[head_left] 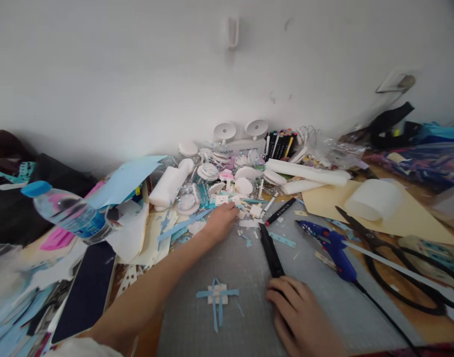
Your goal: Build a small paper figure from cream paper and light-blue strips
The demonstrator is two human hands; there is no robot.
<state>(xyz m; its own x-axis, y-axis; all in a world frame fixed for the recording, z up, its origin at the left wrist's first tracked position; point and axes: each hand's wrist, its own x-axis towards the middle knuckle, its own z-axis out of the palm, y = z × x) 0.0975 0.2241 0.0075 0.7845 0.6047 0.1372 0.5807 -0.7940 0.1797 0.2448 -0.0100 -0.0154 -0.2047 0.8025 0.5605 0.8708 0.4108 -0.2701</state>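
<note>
My left hand point(221, 220) reaches over the far edge of the grey cutting mat point(190, 327), its fingers curled together among paper scraps; what they hold, if anything, is hidden. Just behind it is a small white piece with a smiling face point(222, 200). My right hand point(301, 312) lies on the mat with its fingers around the lower end of a black utility knife point(271, 250), which points away from me. Between my arms, a small white square with crossed light-blue strips point(217, 294) lies flat on the mat.
A blue glue gun point(336, 250) and large black scissors point(375, 243) lie at right. A water bottle point(69, 210) leans at left near a dark phone point(85, 290). White round pieces point(245, 173), a marker point(281, 211) and paper rolls point(309, 172) crowd the back by the wall.
</note>
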